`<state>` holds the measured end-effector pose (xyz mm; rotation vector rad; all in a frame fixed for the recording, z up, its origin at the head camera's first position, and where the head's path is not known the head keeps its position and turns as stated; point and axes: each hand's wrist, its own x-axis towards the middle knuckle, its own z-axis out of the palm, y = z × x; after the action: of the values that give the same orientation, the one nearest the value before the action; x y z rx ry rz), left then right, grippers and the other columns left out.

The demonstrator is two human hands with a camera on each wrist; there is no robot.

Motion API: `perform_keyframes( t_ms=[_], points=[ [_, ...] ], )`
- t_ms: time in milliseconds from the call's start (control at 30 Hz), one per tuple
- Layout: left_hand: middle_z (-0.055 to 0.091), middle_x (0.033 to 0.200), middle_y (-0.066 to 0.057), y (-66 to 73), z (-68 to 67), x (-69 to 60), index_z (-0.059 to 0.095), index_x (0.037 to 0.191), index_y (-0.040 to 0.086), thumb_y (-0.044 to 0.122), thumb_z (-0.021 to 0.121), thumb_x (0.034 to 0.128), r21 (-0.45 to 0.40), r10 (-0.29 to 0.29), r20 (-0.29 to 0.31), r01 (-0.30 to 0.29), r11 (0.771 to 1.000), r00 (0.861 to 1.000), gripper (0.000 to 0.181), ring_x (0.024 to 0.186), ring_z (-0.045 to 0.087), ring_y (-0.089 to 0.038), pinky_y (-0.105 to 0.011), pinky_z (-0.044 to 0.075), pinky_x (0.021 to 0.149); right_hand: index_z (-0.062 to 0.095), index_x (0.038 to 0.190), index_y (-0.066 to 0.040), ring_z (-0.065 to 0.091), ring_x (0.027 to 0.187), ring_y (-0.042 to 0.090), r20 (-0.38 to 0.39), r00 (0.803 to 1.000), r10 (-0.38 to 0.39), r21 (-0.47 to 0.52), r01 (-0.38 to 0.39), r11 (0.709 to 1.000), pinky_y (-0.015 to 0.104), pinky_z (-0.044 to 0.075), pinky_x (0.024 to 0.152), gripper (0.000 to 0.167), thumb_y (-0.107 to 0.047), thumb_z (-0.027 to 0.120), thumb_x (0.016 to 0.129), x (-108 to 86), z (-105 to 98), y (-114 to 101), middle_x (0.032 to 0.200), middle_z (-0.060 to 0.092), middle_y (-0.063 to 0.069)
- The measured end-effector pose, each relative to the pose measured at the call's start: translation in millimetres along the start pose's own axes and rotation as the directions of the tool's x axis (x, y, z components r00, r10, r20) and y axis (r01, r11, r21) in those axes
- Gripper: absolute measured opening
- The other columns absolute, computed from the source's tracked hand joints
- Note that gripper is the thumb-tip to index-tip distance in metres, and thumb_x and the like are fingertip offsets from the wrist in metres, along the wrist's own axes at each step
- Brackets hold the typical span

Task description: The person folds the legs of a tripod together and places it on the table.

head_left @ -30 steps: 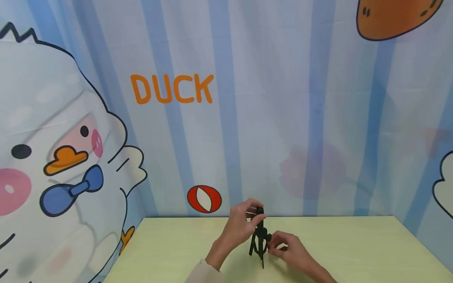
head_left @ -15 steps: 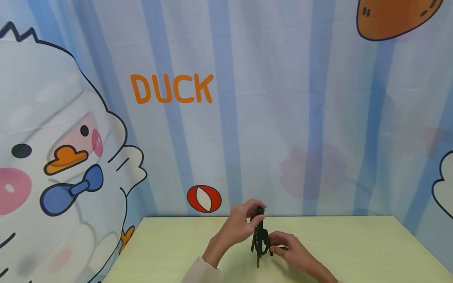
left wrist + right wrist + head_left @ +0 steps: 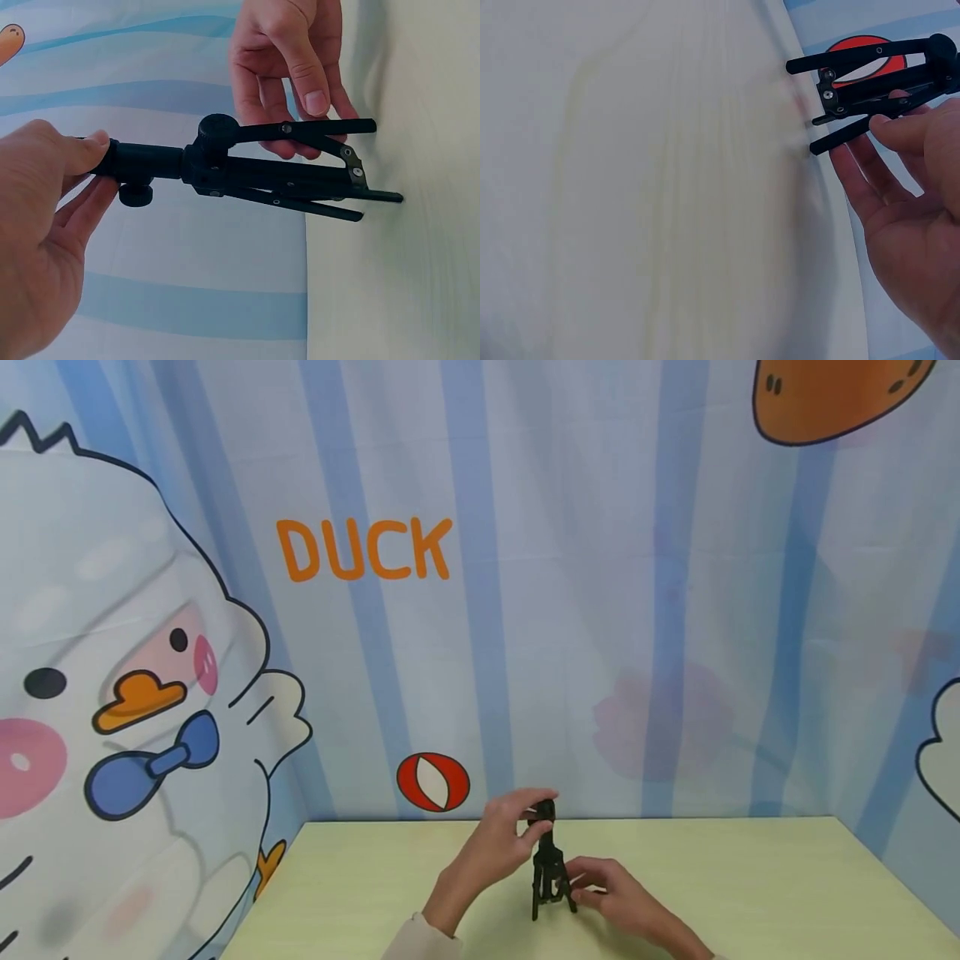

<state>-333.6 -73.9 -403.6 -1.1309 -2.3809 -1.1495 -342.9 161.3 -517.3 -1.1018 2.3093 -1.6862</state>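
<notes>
A small black tripod [image 3: 548, 860] stands upright over the table, its legs partly spread. My left hand [image 3: 497, 842] pinches its top between thumb and fingers; in the left wrist view that hand [image 3: 45, 225] grips the end above the side knob [image 3: 136, 196]. Beside the legs is my right hand [image 3: 618, 897], low on the right. The right wrist view shows this hand [image 3: 919, 225] with its thumb and fingers around one leg [image 3: 844, 136]. Three legs and the hinged braces show in the left wrist view.
The pale yellow-green table [image 3: 360, 877] reaches back to a striped blue-and-white curtain [image 3: 570, 610] printed with a duck, the word DUCK and a red-and-white ball [image 3: 432, 782].
The tripod has turned about its upright axis, so its legs and knob face differently. My left hand still holds the top, and the right hand has stayed close to the legs.
</notes>
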Motion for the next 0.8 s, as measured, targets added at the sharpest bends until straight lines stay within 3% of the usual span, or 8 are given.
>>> perform_keyframes(
  t_ms=[133,467,800],
  points=[
    [0.066,0.131,-0.009,0.9,-1.0,-1.7,0.066,0.138,0.009,-0.002,0.07,0.0971,-0.005,-0.01,-0.022,0.01,1.0,1.0,0.042,0.107,0.07,-0.015,-0.019,0.055,0.093,0.068,0.123,0.006,0.069,0.107,0.026,0.029,1.0,-0.013,0.046,0.012,0.999,0.033,0.06,0.089,0.027,0.01,0.061,0.096,0.0,2.1,2.6,0.12,0.068,0.027],
    [0.067,0.131,-0.01,-0.9,-2.7,-2.8,0.067,0.136,0.008,-0.005,0.069,0.0965,-0.027,-0.006,-0.025,0.006,1.0,1.0,0.041,0.112,0.07,-0.019,-0.019,0.055,0.093,0.068,0.12,0.007,0.072,0.101,0.034,0.062,0.998,0.008,0.073,-0.012,0.997,0.03,0.06,0.085,0.026,0.009,0.065,0.094,2.5,7.0,2.7,0.118,0.069,0.024],
    [0.069,0.129,-0.009,-3.4,-4.3,-3.9,0.068,0.134,0.008,-0.008,0.07,0.095,-0.042,0.004,-0.038,-0.006,0.999,0.999,0.042,0.109,0.071,-0.017,-0.018,0.055,0.093,0.07,0.117,0.006,0.073,0.096,0.029,0.04,0.998,-0.055,-0.012,0.055,0.998,0.032,0.062,0.083,0.023,0.006,0.069,0.094,3.5,11.8,4.4,0.113,0.071,0.023]
  ],
)
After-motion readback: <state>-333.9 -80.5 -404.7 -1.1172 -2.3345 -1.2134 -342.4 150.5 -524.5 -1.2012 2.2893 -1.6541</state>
